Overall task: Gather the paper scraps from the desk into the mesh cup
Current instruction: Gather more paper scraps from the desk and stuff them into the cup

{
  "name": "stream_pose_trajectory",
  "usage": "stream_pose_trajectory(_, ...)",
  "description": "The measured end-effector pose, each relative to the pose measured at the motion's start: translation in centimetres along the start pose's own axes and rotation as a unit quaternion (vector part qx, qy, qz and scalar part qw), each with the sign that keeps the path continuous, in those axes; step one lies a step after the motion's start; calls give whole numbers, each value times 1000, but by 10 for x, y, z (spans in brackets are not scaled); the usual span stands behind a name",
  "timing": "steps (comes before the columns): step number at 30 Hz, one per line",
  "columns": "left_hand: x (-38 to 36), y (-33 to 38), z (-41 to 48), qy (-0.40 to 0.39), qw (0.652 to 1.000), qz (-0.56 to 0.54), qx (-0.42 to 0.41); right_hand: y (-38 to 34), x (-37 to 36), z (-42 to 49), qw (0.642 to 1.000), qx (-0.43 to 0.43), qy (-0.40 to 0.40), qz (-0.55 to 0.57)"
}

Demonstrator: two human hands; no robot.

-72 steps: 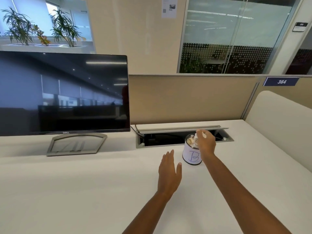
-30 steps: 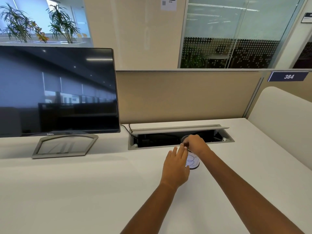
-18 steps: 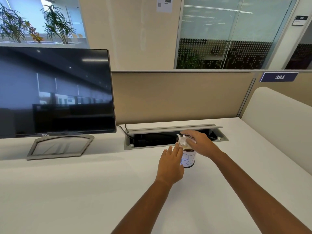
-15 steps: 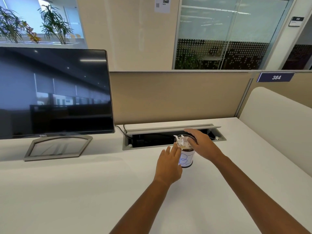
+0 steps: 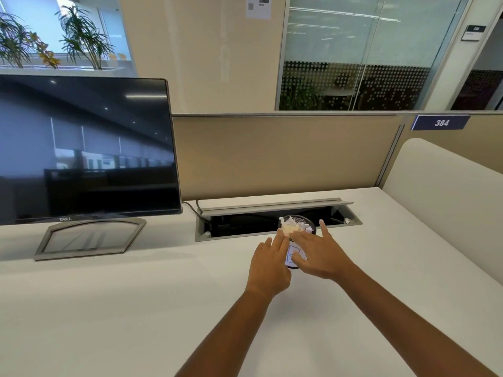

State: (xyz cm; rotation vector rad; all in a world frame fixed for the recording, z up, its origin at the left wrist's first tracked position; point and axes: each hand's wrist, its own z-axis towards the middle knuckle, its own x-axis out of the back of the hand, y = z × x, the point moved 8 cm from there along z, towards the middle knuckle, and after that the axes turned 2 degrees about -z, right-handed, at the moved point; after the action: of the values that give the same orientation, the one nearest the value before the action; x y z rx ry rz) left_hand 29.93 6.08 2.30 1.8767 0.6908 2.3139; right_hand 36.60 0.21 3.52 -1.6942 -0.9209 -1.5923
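**Scraps collected in the cup; desk surface shows none remaining**

The mesh cup (image 5: 297, 242) stands upright on the white desk (image 5: 136, 308), just in front of the open cable tray (image 5: 272, 223) set into the desk's far edge. Crumpled paper scraps (image 5: 292, 227), white and pale yellow, fill the cup to its dark rim and rise a little above it. A white label bearing blue handwriting wraps the cup's lower wall; most of it is hidden behind the hands.

The left hand (image 5: 269, 263) lies with fingers extended and together, its fingertips at the near-left side of the cup, close to the rim. The right hand (image 5: 319, 254) is spread flat, fingers apart, in front of and slightly to the right of the cup. Neither hand is closed around anything; no scrap is visible in either palm. Whether the fingers actually touch the cup wall cannot be told.

No loose scrap appears on the visible desk surface, including the area near the monitor (image 5: 84, 151) at left. A small pale object at the right end of the cable tray is too small to identify. Judged from this view, the gathering is at or near completion; what may remain is only a last tamping of the heaped paper, which sits loosely and could spill if the cup is nudged.
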Motion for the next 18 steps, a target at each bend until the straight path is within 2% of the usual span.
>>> stream_pose_trajectory(5, 0, 0, 0, 13, 1000, -3, -3, 0, 8, 15, 999, 10, -36, 31)
stream_pose_trajectory(13, -6, -5, 3, 8, 1000, 7, 3, -1, -1, 25, 994, -34, -99, 31)
stream_pose_trajectory(18, -6, -5, 6, -14, 999, 34, 15, -2, 11, 17, 996, -40, -71, 25)
